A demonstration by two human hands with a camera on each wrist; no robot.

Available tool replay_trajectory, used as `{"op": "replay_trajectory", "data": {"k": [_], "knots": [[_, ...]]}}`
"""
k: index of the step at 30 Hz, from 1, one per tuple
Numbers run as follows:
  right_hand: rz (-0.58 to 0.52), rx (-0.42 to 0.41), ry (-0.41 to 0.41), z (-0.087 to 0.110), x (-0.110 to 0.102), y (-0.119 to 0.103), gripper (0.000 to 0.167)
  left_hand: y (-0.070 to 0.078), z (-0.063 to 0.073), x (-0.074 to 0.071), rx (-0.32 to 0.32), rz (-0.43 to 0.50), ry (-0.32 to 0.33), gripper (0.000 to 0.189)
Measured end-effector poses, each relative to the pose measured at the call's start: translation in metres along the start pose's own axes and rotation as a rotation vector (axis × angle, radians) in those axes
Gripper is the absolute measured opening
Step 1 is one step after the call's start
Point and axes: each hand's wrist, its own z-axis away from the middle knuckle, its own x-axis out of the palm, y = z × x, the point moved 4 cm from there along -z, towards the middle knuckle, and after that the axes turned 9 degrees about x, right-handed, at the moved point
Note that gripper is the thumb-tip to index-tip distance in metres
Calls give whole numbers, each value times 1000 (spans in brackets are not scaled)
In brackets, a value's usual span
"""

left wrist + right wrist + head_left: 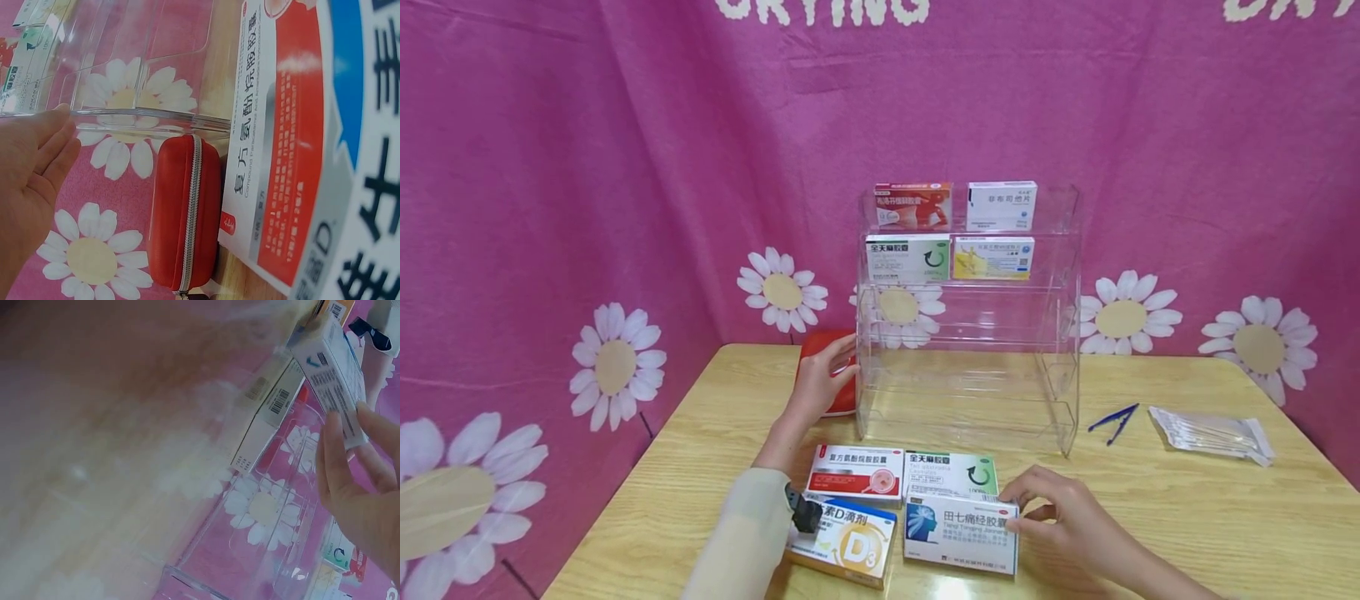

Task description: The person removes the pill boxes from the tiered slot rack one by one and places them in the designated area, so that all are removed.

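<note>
One wood table (1172, 517) | floral curtain (662, 125) | hands: left (822, 379) relaxed against rack (966, 427), right (1071, 518) pinching box (958, 546)

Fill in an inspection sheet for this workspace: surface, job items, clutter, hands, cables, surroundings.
Surface: light wooden table, visible grain.
Job items: clear rack with two boxes on each of its top two tiers; before it lie a red-and-white box, a green-and-white box, a D3 box and a blue-and-white box.
Clutter: red zip case by the rack's left side; blue tweezers and a packet of cotton swabs to its right.
Hands: left hand touches the rack's left side; right hand pinches the blue-and-white box.
Cables: nothing seen.
Surroundings: pink curtain with daisies.
</note>
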Motion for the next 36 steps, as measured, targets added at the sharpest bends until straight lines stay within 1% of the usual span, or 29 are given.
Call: {"op": "replay_trajectory", "data": {"k": [4,8,11,15,18,19,25,28,33,34,35,36], "knots": [[-33,68,-110,0,4,5,13,-1,0,0,-8,1,-1,52],[-18,152,-206,-4,8,9,14,-2,1,1,-18,3,-1,52],[34,193,-245,-7,11,12,16,-2,2,1,-21,7,-2,52],[98,197,-273,-9,15,14,18,-2,2,1,-30,13,-4,52],[127,192,-283,-9,17,14,20,-2,2,1,-34,15,-4,52],[138,179,-278,-10,18,14,19,-2,2,1,-34,14,-5,52],[197,100,-202,-12,22,11,7,-2,1,1,-35,16,-10,52],[203,107,-200,-13,22,12,7,-1,1,1,-27,25,-6,52],[216,121,-236,-13,22,12,7,0,2,1,3,50,9,52],[209,136,-240,-13,21,11,6,0,2,1,7,52,10,52],[206,145,-233,-14,20,11,6,-1,2,1,-1,50,7,52],[202,137,-208,-15,18,10,5,-1,2,1,-5,47,4,52]]}}
